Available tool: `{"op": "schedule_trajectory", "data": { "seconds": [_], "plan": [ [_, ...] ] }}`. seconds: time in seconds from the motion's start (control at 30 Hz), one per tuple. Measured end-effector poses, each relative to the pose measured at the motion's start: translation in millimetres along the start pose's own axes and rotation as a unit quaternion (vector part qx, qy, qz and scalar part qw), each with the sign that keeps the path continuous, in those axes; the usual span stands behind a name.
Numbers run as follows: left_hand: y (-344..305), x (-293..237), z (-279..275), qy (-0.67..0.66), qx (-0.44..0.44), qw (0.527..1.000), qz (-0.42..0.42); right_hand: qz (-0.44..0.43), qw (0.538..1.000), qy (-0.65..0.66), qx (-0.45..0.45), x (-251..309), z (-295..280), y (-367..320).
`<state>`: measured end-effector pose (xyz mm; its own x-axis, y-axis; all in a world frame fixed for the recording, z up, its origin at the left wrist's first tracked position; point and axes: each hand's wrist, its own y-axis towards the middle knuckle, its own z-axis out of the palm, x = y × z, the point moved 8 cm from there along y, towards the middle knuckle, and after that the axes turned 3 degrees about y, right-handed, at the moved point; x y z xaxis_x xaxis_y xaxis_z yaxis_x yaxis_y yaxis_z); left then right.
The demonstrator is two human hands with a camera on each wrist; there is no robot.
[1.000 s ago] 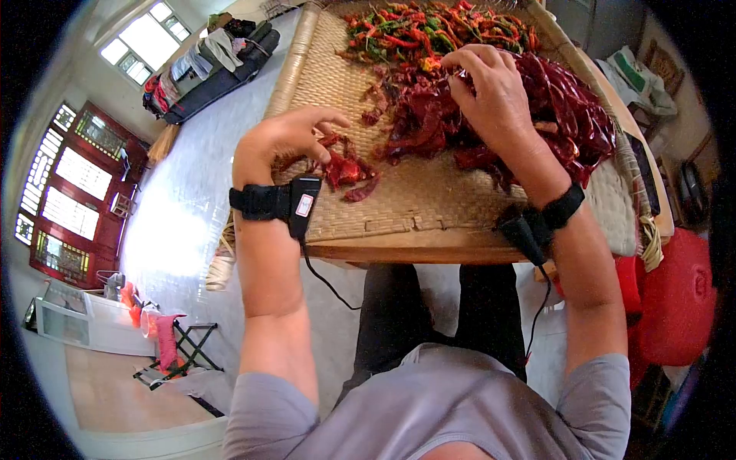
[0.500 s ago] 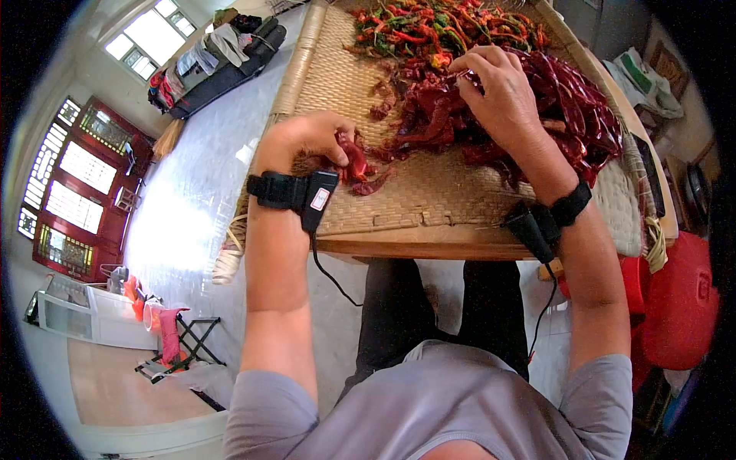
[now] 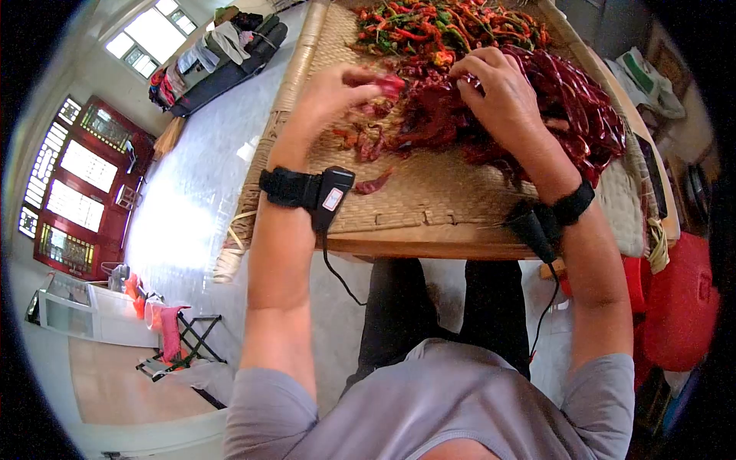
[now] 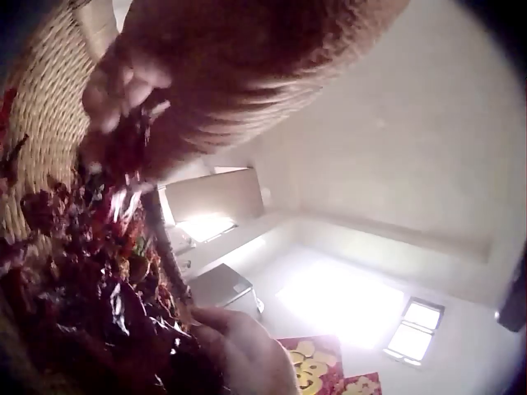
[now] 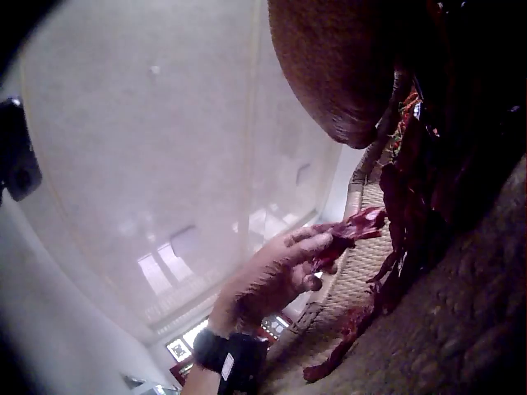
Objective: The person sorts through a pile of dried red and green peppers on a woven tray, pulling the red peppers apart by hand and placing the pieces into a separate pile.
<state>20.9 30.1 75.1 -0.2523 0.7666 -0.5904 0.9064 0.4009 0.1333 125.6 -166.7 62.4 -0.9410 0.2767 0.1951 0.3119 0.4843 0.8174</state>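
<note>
Dried red chili peppers [image 5: 361, 228] stick out from the fingers of my left hand [image 3: 328, 100], which pinches them above the left part of a woven tray [image 3: 399, 207]. In the right wrist view the thumb and fingers [image 5: 309, 245] close round them. My right hand [image 3: 500, 96] rests at the top of a pile of dark red, glossy dried chilies [image 3: 586, 115], its fingers loosely bent and nothing showing between thumb and forefinger. A few loose chili pieces [image 3: 372, 184] lie on the weave near the front left.
Smaller red and green chilies [image 3: 452, 27] are heaped at the tray's far end. The tray lies on a wooden table [image 3: 429, 247] with its edge close to the body. Red plastic containers [image 3: 678, 307] stand at the right, and a folding stool [image 3: 184, 337] on the floor at the left.
My left hand has gathered dried chilies from the small heap at the left and moved them up and forward, toward the big pile. The right hand has stayed almost in place.
</note>
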Motion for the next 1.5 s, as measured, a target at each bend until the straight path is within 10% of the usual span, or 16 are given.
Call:
{"op": "schedule_trajectory", "data": {
  "seconds": [0.4,0.5,0.73,1.0,1.5],
  "plan": [
    [15,7,-2,-0.128,-0.057,0.985,0.104,0.009,1.000,0.001,-0.007,-3,-2,1],
    [2,-20,15,-0.194,0.000,0.958,0.209,0.002,1.000,-0.002,-0.006,-2,-2,0],
    [-13,25,30,0.108,0.289,0.949,0.062,-0.004,1.000,0.000,-0.014,-2,-3,0],
    [-22,21,68,0.107,0.348,0.925,0.106,-0.012,1.000,-0.013,-0.016,-3,-5,0],
    [9,21,48,0.078,0.023,0.986,0.146,-0.116,0.983,-0.127,0.061,14,16,-4]
  ]
}}
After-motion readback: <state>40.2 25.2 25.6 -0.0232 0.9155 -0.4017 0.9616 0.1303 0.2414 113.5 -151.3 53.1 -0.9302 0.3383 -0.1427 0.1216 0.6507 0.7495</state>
